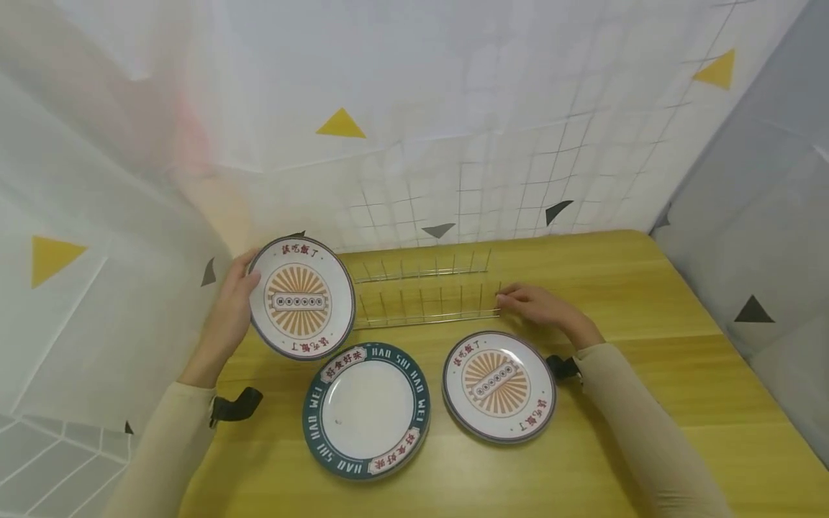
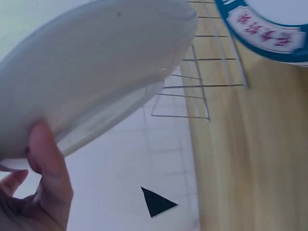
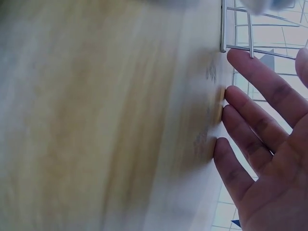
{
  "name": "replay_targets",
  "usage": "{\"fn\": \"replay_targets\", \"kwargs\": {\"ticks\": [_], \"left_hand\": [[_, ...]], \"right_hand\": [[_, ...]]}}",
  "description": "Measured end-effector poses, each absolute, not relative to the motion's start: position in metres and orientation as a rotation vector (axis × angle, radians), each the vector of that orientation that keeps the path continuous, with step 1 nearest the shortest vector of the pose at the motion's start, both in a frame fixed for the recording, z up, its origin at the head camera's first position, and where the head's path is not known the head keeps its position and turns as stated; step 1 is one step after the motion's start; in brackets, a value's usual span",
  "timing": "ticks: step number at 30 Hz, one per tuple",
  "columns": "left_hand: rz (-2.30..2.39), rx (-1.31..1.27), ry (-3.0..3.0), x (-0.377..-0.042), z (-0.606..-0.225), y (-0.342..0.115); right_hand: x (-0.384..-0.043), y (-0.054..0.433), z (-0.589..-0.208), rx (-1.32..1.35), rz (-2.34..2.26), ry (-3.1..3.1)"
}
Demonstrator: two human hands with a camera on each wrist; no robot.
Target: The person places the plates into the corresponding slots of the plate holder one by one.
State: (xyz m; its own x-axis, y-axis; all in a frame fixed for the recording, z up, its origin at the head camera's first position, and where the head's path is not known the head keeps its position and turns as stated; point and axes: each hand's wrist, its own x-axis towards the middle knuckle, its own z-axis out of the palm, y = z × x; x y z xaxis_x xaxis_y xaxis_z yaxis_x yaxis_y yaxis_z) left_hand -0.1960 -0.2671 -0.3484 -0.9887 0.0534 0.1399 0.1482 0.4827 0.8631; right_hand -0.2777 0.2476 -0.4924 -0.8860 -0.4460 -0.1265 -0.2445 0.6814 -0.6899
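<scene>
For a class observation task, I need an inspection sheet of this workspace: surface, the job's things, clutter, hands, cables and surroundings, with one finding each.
Surface: wood-grain table.
Job's things: raised plate, off the table; green-rimmed plate and right plate, both face up on the table; wire rack behind them.
Clutter: nothing seen.
Left hand: grips the raised plate at its edge.
Right hand: fingers at the rack's right end.
Cables: nothing seen.
Surroundings: pale sheeting, partly marked with grid lines, bearing yellow triangles and dark triangles.
</scene>
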Motion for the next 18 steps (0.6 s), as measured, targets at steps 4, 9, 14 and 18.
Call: {"fn": "replay_targets", "kwargs": {"ticks": [4,9,14,18], "left_hand": [[-1.581,-0.21,-2.6,-0.213,-0.344,-0.255],[-1.644,-0.217,-2.555,-0.226,-0.344,-0.244],[-1.582,-0.211,-2.546,-0.233,-0.344,-0.23],[-1.539,-0.151,-2.547,-0.239,-0.343,-0.218]], "right_hand": [[-0.278,0.248,-0.494,-0.567,-1.017,2.61],[-0.277,0.248,-0.498,-0.566,-1.015,2.603],[-0.277,0.248,-0.498,-0.573,-1.017,2.607],[-0.278,0.247,-0.495,-0.585,-1.022,2.615]]}}
